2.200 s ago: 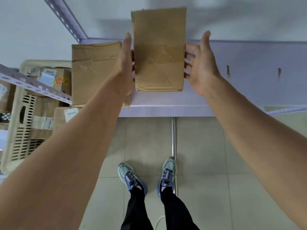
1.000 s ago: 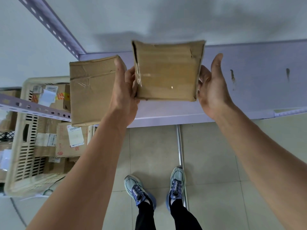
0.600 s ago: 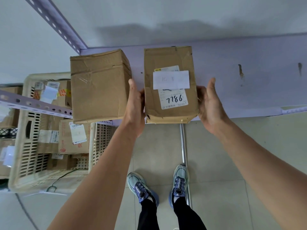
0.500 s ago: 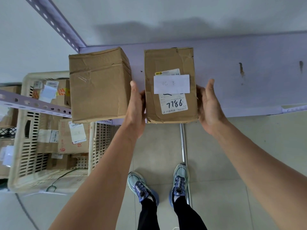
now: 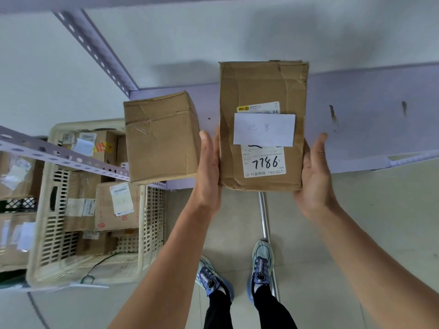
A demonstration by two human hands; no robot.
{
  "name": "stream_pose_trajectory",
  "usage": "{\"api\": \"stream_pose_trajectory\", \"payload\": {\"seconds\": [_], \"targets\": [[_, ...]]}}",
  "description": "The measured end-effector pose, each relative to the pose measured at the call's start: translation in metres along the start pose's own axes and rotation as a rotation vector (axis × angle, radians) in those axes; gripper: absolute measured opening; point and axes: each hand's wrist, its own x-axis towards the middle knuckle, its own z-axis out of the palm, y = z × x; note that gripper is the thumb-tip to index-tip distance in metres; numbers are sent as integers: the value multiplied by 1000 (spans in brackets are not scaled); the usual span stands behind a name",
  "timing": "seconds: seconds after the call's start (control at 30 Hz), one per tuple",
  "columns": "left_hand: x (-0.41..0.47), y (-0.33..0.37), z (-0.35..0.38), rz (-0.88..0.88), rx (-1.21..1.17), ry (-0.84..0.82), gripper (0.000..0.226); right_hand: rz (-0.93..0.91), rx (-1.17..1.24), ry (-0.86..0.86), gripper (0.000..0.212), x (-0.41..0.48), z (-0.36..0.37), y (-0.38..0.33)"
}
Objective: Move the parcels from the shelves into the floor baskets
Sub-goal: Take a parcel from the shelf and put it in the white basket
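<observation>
I hold a brown cardboard parcel (image 5: 259, 89) with a white label reading 7786, face up, over the front edge of the pale purple shelf (image 5: 370, 131). My left hand (image 5: 207, 173) grips its left side and my right hand (image 5: 313, 179) grips its right side; the fingers are hidden beneath it. A second plain cardboard parcel (image 5: 161, 138) sits on the shelf just left of my left hand. On the floor at the left stands a cream slotted basket (image 5: 147, 252) holding several labelled parcels.
A perforated shelf post (image 5: 95, 51) slants up at the upper left, and a perforated rail (image 5: 64, 157) crosses over the basket. A metal bar (image 5: 263, 217) runs along the tiled floor by my shoes (image 5: 261, 262). More parcels lie at the far left.
I lifted the parcel off the shelf and turned it over, so its label now faces up. It has come toward me to the shelf's front edge. The other parcel has stayed put.
</observation>
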Motion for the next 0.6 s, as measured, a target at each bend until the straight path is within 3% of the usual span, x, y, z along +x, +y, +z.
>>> {"api": "stream_pose_trajectory", "payload": {"seconds": [0.3, 0.6], "targets": [[-87, 42, -4, -16, -1, -142, 70, -47, 31, 48, 73, -93, 31, -31], [-178, 46, -33, 37, 87, -60, 73, -51, -25, -27, 71, -168, 68, -27]]}}
